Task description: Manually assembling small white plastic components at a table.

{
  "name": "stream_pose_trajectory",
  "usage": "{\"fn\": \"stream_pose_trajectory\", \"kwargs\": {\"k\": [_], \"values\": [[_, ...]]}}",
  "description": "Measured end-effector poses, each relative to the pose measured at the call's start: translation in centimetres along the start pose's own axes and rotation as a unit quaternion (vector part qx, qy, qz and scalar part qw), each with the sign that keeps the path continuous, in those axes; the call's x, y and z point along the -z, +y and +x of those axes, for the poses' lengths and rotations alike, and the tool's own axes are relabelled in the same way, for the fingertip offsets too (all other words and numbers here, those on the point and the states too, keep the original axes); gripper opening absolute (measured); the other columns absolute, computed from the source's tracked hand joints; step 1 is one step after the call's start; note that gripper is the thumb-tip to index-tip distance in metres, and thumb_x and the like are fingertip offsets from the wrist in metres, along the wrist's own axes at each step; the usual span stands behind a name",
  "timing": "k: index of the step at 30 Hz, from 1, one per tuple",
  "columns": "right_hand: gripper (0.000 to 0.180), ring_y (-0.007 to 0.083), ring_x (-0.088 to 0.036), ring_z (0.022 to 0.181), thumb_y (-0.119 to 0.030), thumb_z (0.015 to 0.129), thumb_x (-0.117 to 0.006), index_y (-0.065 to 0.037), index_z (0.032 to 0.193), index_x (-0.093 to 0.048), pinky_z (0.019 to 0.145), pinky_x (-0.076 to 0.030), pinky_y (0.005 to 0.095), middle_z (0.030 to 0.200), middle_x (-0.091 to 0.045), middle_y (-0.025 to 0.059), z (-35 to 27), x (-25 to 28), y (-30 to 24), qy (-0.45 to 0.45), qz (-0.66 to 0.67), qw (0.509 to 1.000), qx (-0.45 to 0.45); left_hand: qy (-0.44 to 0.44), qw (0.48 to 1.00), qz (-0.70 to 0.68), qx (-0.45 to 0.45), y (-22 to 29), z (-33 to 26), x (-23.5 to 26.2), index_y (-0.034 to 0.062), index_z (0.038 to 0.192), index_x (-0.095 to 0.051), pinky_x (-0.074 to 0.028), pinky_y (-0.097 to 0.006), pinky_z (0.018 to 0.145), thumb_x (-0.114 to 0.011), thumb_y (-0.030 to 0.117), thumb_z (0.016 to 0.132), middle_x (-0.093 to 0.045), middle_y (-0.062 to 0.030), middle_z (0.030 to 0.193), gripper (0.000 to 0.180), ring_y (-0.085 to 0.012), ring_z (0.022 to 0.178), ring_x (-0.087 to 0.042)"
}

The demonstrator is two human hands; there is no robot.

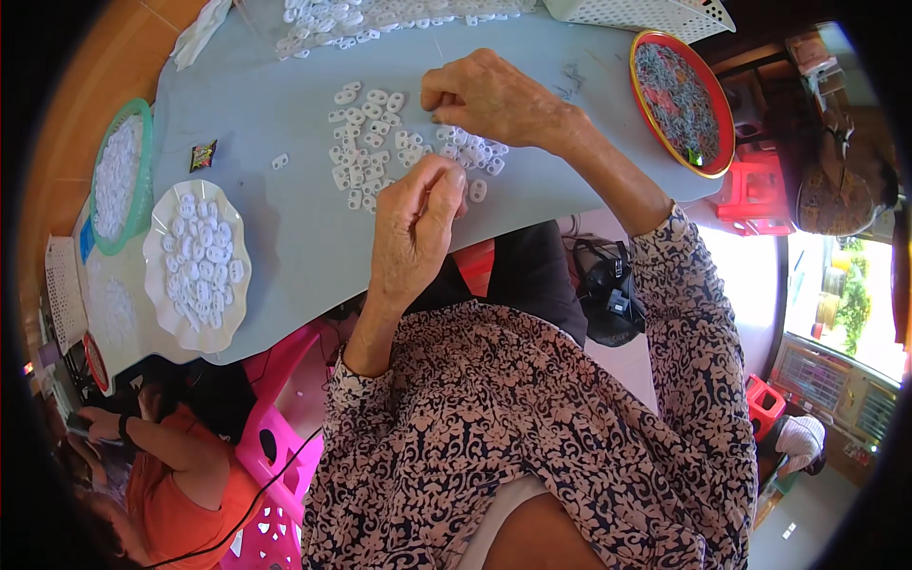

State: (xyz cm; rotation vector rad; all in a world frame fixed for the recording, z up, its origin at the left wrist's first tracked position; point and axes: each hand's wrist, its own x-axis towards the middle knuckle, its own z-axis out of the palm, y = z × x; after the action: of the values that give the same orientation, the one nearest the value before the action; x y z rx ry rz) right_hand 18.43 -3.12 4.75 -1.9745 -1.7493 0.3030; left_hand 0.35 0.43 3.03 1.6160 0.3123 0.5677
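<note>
Small white plastic pieces with two holes lie loosely heaped on the grey-blue table in front of me. My left hand is closed at the near side of the heap, thumb pressed against curled fingers. Beyond it and to the right, my right hand hovers over the heap's far right part, its fingers curled in toward the palm. Whatever either hand grips is hidden by the fingers. One lone white piece sits apart on the left.
At left stand a scalloped white plate of white pieces and a green basket. A small dark packet lies nearby. A red tray of small metallic parts is far right. A person in orange sits at lower left.
</note>
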Motion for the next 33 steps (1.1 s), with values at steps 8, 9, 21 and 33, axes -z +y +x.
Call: {"fn": "stream_pose_trajectory", "kwargs": {"k": [8,9,21,33], "values": [[0.015,0.0298,-0.063,0.077,-0.011,0.077,-0.06,-0.005,0.09,-0.066,0.073,-0.05,0.0396,0.078,-0.065,0.0145,1.2,-1.0,-2.0,0.018,0.087,0.994,0.068,-0.011,1.0,0.013,0.008,-0.1,-0.1,0.0,0.0001,0.083,-0.057,-0.035,-0.022,0.057,-0.047,0.021,0.092,-0.053,-0.0016,0.065,0.025,-0.0072,0.062,-0.046],[0.015,0.0305,-0.063,0.079,-0.01,0.077,-0.06,-0.005,0.09,-0.066,0.075,-0.05,0.0397,0.08,-0.065,0.015,1.4,-1.4,-2.2,0.018,0.067,0.995,0.07,-0.009,1.0,0.013,0.009,0.1,-0.1,0.1,0.0001,0.083,-0.057,-0.035,-0.022,0.057,-0.047,0.021,0.092,-0.053,-0.0016,0.065,0.025,-0.0072,0.062,-0.046],[0.011,0.0331,-0.062,0.075,-0.011,0.077,-0.059,-0.004,0.083,-0.065,0.069,-0.051,0.0409,0.076,-0.063,0.0127,1.4,-1.6,-1.7,0.02,-0.047,0.996,0.073,-0.008,1.0,-0.004,0.014,0.0,-0.1,0.0,0.0002,0.082,-0.056,-0.037,-0.023,0.058,-0.047,0.019,0.092,-0.053,-0.0018,0.065,0.023,-0.0079,0.061,-0.047],[0.018,0.0046,-0.052,0.067,-0.015,0.088,-0.062,0.001,0.094,-0.065,0.058,-0.042,0.0212,0.074,-0.061,-0.0006,-3.5,-0.2,-2.3,0.062,0.414,0.904,-0.086,0.139,0.988,-0.064,0.012,-0.6,0.6,0.1,0.0007,0.082,-0.055,-0.039,-0.022,0.07,-0.047,0.019,0.093,-0.053,-0.0014,0.071,0.023,-0.0099,0.076,-0.051]]}}
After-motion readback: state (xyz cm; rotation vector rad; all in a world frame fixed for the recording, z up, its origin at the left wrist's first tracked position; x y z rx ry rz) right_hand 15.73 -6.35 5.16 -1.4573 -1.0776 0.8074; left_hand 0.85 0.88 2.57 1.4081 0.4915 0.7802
